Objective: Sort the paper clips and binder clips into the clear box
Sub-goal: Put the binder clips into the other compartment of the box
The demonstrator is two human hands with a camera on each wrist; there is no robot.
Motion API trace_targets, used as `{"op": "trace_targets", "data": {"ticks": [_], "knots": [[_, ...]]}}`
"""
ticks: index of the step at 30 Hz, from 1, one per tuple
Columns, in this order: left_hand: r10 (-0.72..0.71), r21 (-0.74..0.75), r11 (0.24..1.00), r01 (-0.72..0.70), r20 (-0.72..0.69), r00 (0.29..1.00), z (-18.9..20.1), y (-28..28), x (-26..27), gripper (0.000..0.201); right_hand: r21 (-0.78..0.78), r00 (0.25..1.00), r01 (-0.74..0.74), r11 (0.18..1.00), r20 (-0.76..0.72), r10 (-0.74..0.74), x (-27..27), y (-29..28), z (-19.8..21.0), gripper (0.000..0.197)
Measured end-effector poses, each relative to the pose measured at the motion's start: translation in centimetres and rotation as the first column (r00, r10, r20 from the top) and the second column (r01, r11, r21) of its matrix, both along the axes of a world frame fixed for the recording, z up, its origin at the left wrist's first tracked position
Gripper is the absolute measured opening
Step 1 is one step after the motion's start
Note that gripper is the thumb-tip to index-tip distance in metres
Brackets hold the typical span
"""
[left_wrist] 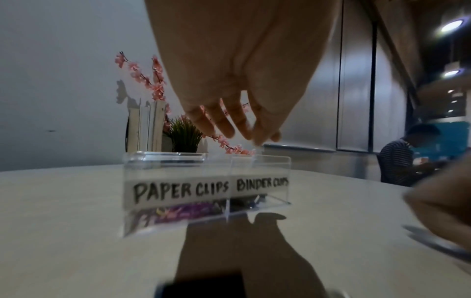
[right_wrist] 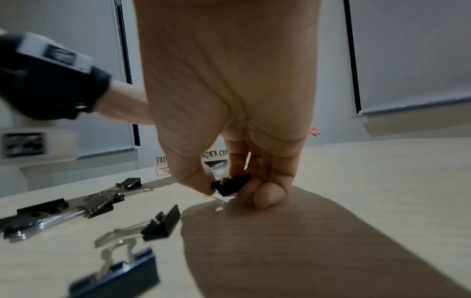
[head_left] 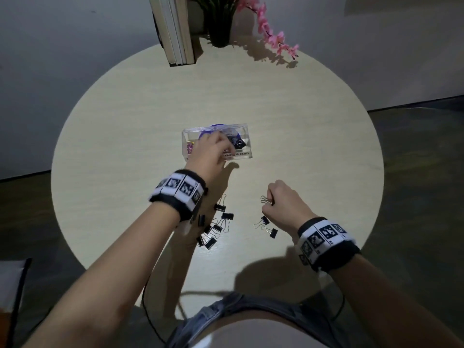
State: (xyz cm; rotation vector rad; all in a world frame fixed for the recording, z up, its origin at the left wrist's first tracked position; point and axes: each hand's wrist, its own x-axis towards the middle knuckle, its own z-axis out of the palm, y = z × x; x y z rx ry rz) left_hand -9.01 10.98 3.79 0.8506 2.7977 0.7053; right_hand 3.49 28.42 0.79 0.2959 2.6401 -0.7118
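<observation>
Two hands: right hand [right_wrist: 229,121] pinches a black metal binder clip [right_wrist: 231,184]; left hand [left_wrist: 237,80], fingers relaxed, above the clear box [left_wrist: 203,181].

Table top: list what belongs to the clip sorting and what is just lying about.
Job:
clear box, labelled PAPER CLIPS and BINDER CLIPS
loose binder clips on the table
binder clip pinched in the right hand
left hand over the box

Lying about:
books
green plant
pink flower sprig
</observation>
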Motion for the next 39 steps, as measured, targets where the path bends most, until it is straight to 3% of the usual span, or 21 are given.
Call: {"op": "trace_targets", "data": {"ticks": [2,4,6,8,10,13,18,22,25,28,30,33,36,39], "knots": [[-0.105,-0.038,0.993,0.11,0.099,0.989,-0.5,-1.6,2.5,0.028,-0.062,0.999,0.032,0.998,-0.003,-0.032,0.0,0.3,0.1,0.006],[-0.216,-0.143,0.962,0.231,0.108,0.97,-1.7,-3.0,4.4,0.025,-0.131,0.999,0.047,0.99,-0.004,-0.048,0.3,0.6,0.1,0.009],[-0.307,-0.22,0.92,0.324,0.11,0.945,-3.0,-3.6,5.2,0.035,-0.162,0.999,0.017,0.987,-0.024,-0.021,1.0,1.0,0.1,0.009],[-0.326,-0.265,0.897,0.353,0.141,0.935,-3.4,-3.6,5.7,0.035,-0.159,0.998,-0.06,0.985,0.016,0.064,1.6,1.1,0.3,0.003],[-0.34,-0.286,0.885,0.367,0.139,0.93,-3.4,-3.3,5.8,0.032,-0.11,0.983,-0.154,0.982,0.08,0.163,2.2,1.1,0.2,0.021],[-0.338,-0.293,0.886,0.36,0.125,0.933,-3.5,-3.1,5.8,0.029,-0.066,0.99,-0.137,0.988,0.017,0.138,2.9,1.0,-0.5,0.024],[-0.216,-0.224,0.946,0.233,0.098,0.971,-3.2,-3.4,6.2,0.015,-0.065,0.992,-0.115,0.991,-0.067,0.111,3.0,0.6,-1.2,0.017],[-0.071,-0.125,0.987,0.103,0.236,0.969,-3.1,-4.0,7.1,0.021,-0.137,0.997,-0.065,0.988,-0.041,0.06,1.7,0.2,-0.3,0.014],[0.041,0.126,0.986,-0.11,0.453,0.891,-2.9,-3.9,8.0,0.024,-0.223,0.993,-0.012,0.975,-0.118,-0.015,-1.3,-0.3,1.3,0.017],[0.109,0.147,0.963,-0.228,0.559,0.822,-2.9,-3.0,9.0,0.005,-0.262,0.966,0.091,0.961,-0.21,-0.149,-6.4,-0.9,3.0,0.013],[0.154,0.006,0.984,-0.179,0.481,0.863,-3.2,-2.7,9.7,0.026,-0.277,0.947,0.143,0.95,-0.24,-0.213,-9.8,-1.4,4.1,0.016],[0.101,-0.29,0.957,-0.031,0.228,0.968,-4.3,-2.5,10.5,0.053,-0.247,0.952,0.106,0.963,-0.255,-0.17,-13.0,-2.3,5.8,0.021],[0.061,-0.361,0.933,-0.011,0.129,0.99,-5.2,-2.5,10.6,0.049,-0.163,0.968,0.024,0.986,-0.244,-0.064,-13.5,-2.3,6.5,0.033],[0.083,-0.325,0.945,-0.03,0.149,0.985,-5.4,-2.2,10.9,0.04,-0.138,0.97,0.006,0.99,-0.238,-0.04,-11.1,-1.6,6.2,0.028]]}}
